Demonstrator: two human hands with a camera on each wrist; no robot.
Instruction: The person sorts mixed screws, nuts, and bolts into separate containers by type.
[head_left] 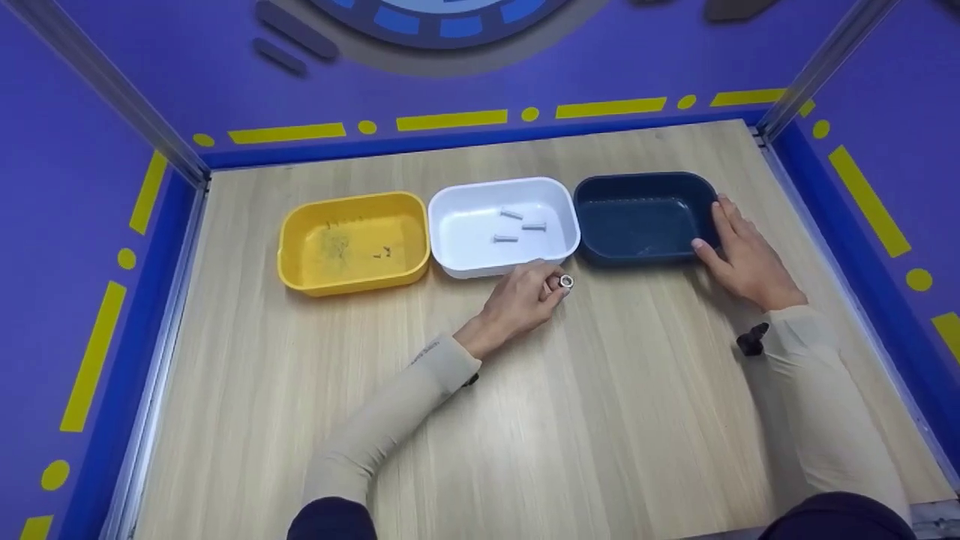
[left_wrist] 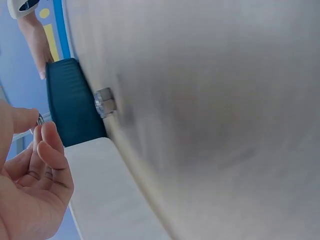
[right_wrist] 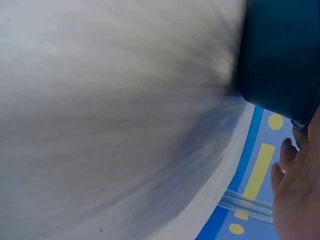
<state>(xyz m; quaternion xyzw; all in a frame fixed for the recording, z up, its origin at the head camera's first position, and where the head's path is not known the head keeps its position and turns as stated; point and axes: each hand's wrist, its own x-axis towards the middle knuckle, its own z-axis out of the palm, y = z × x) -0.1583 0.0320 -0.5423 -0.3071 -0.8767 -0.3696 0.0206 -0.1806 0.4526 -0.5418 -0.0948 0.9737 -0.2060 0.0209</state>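
Note:
In the head view my left hand (head_left: 521, 296) is low in front of the white bin (head_left: 442, 259), thumb and index finger together. Its fingertips pinch a small shiny metal ring (left_wrist: 40, 119), seen mostly edge-on in the left wrist view. A silver hex nut (left_wrist: 105, 102) sits on the table by the dark blue bin (left_wrist: 75, 105), apart from the fingers in that view. My right hand (head_left: 750, 262) holds the right end of the dark blue bin, thumb over the rim near the front corner, fingers along the outer side.
Inside the white bin lie several bolts (head_left: 534, 226). A yellow bin (head_left: 292, 274) stands at its left, holding a few tiny dark pieces (head_left: 386, 252). The three bins form a row on the wooden table (head_left: 480, 450), with blue panels (head_left: 375, 97) around it.

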